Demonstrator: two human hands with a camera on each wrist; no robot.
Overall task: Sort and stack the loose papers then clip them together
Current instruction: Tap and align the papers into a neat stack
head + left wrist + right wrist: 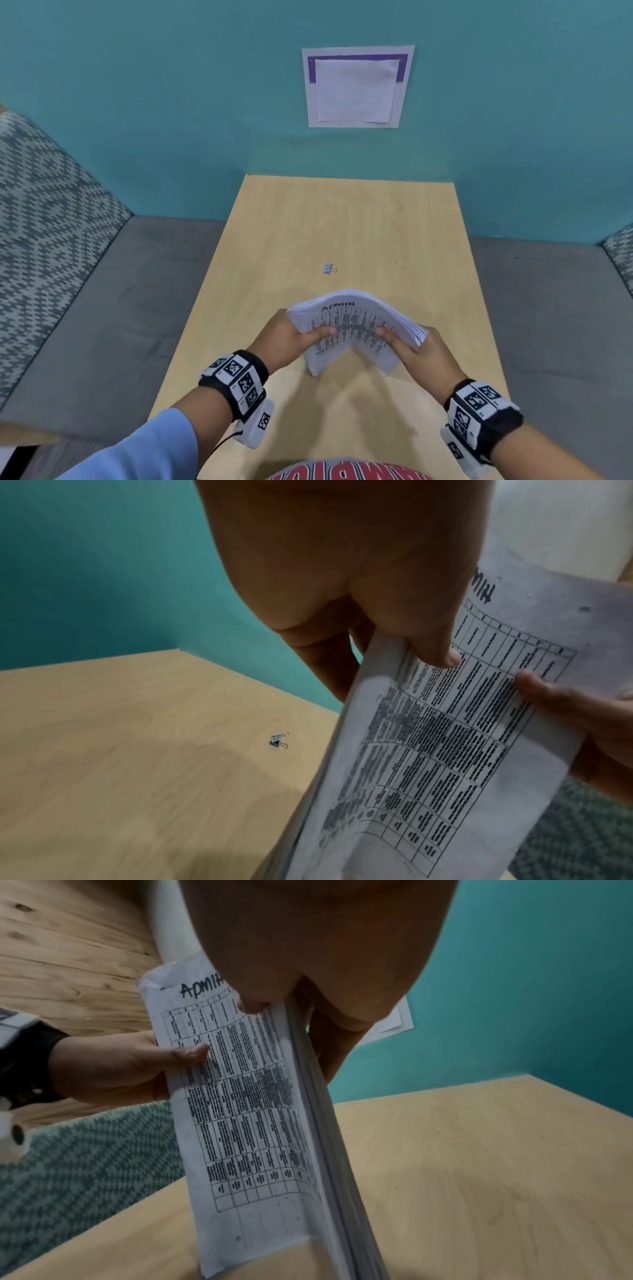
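A thick stack of printed papers [352, 329] with a table and handwriting on the top sheet stands on its lower edge on the wooden table [394, 233], bowed toward me. My left hand [291, 337] grips its left side, thumb on the top sheet and fingers behind. My right hand [416, 349] grips the right side the same way. In the left wrist view the papers [445, 737] fill the right half; in the right wrist view the stack [260, 1123] shows its layered edge. A small binder clip [329, 268] [278, 741] lies on the table beyond the stack, apart from both hands.
The table butts against a teal wall [171, 102] bearing a taped paper sheet [356, 87]. A grey cushioned seat [113, 308] with patterned cushions [44, 212] flanks the table on both sides. Bare tabletop lies beyond the clip.
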